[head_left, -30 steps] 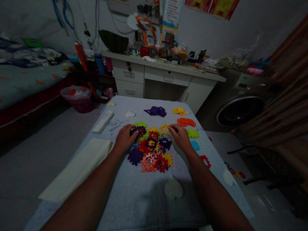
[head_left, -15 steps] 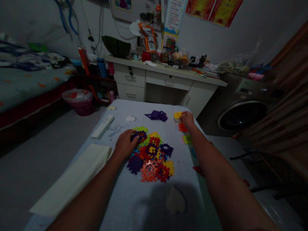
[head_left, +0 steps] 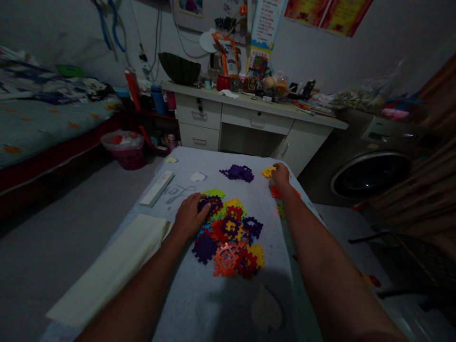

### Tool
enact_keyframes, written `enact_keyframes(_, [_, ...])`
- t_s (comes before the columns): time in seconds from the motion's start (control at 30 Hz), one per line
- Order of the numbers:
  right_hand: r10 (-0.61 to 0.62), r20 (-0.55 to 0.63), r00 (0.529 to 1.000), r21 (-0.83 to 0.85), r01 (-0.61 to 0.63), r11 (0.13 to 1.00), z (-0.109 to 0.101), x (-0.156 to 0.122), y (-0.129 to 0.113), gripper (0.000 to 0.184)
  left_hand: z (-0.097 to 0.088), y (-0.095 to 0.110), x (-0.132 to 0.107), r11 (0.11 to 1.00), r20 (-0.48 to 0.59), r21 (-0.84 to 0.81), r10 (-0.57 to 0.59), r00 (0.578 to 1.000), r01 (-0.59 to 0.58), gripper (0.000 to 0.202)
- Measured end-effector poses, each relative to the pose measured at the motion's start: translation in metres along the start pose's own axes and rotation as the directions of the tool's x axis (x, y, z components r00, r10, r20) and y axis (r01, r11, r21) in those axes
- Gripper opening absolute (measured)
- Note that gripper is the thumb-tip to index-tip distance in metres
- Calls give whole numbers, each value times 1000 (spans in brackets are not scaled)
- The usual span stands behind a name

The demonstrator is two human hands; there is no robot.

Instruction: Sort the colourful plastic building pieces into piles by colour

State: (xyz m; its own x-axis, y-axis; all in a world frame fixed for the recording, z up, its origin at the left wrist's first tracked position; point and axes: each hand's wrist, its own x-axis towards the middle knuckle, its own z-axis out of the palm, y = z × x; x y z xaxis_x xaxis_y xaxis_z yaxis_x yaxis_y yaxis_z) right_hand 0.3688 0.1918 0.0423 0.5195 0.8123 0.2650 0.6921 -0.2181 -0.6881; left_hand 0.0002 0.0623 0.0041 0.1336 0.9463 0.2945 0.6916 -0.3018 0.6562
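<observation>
**Dim bedroom, two hands at a spread of plastic puzzle pieces**

Dim bedroom, seen from our own head: a cluttered desk [head_left: 249, 102] on the far wall, a washer [head_left: 370, 166] at right, a bed [head_left: 35, 123] at left. Before us stands a table [head_left: 213, 308] under a pale blue cloth.

Our left hand [head_left: 190, 216] lies palm down on the near-left edge of a cluster [head_left: 231, 232] of toothed, interlocked pieces in purple, red, yellow, orange and green, at the table's middle. Its fingers are lightly curled and press on a purple piece, gripping nothing.

Our right hand [head_left: 280, 175] reaches to the far right edge, fingertips touching the yellow pieces [head_left: 268, 171]. We cannot tell whether it pinches one or only touches.

We judge the work partly done: a good many pieces are joined in the cluster, while several lie apart. These are a purple pile [head_left: 238, 173] at the far middle, and orange pieces [head_left: 275, 191] and a green piece [head_left: 280, 210] beside our right forearm.

A white box [head_left: 156, 189] and a cream pad [head_left: 110, 270] lie along the left side.

Grey script [head_left: 178, 192] is printed on the cloth, but we cannot read it surely. Posters [head_left: 327, 12] on the wall carry print too small to read.
</observation>
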Motion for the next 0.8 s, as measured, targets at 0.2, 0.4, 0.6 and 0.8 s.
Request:
enact_keyframes(0.2, [-119, 92, 989, 209, 98, 973, -15, -41, -20, 30, 4, -4, -1, 1000, -14, -16, -25, 1000, 25, 45])
enact_keyframes(0.4, [-416, 687, 595, 329, 256, 909, -25, -92, -56, 22, 0, 1, -1, 999, -4, -24, -22, 1000, 22, 42])
enact_keyframes(0.6, [-362, 884, 295, 236, 386, 892, -19, -120, -83, 23, -3, 6, -2, 999, -6, -25, -28, 1000, 28, 37])
enact_keyframes(0.8, [-387, 884, 262, 177, 578, 796, -15, -133, -95, 21, -4, 7, -2, 999, 2, -19, -43, 999, 43, 35])
